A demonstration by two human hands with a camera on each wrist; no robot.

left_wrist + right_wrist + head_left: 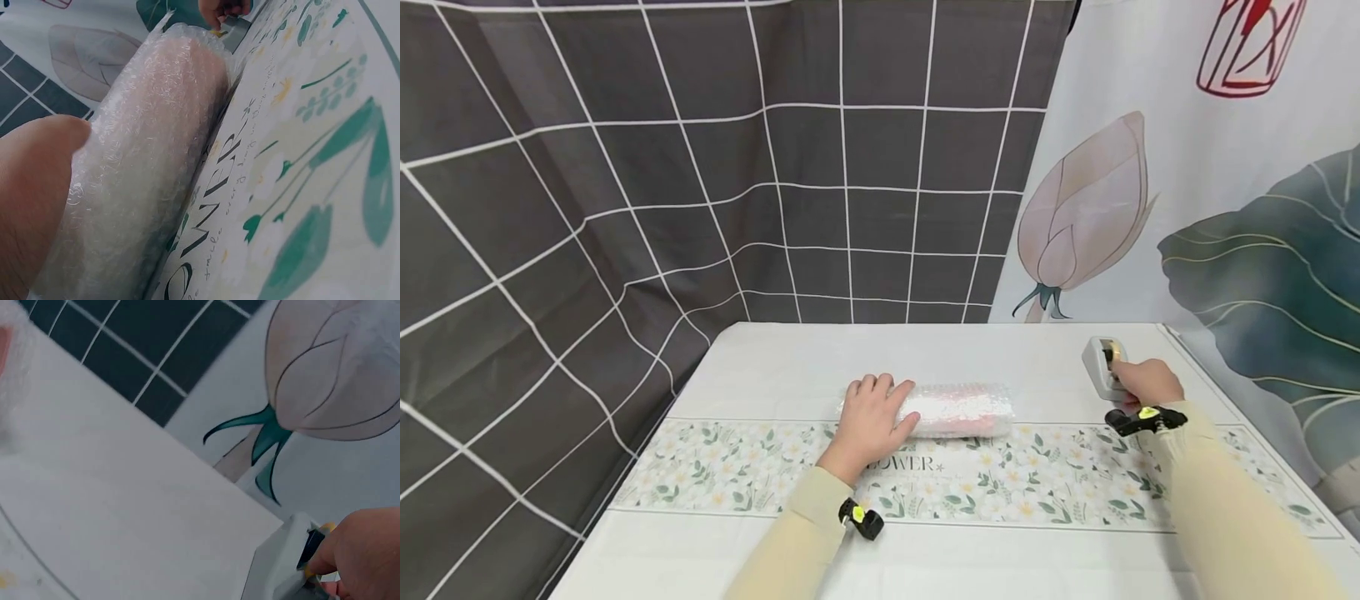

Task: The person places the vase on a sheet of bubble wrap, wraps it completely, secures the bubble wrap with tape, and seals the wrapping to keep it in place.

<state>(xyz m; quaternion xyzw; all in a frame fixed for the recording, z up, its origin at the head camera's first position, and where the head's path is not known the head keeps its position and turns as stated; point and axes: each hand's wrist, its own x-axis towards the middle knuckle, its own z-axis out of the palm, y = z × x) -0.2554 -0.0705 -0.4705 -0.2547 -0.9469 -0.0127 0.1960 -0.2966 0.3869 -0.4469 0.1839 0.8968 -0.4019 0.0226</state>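
Observation:
A bubble-wrapped cylindrical bundle [966, 410], pinkish inside, lies lengthwise on the table. My left hand [867, 425] rests on its left end, fingers extended over the top and thumb along the near side. In the left wrist view the bubble wrap [150, 137] shows close up, with the thumb beside it. At the far right, my right hand [1152, 383] is at a light grey tape dispenser [1097, 372] holding a yellowish tape roll. Its fingers are curled and pinch at the tape; the right wrist view partly hides the fingertips behind the hand [372, 553].
A white tablecloth [1000, 550] with a printed floral band covers the table. A dark grid curtain [887, 150] hangs behind and along the left side. On the back right hangs a white curtain [1165, 275] with a flower print, close to the dispenser.

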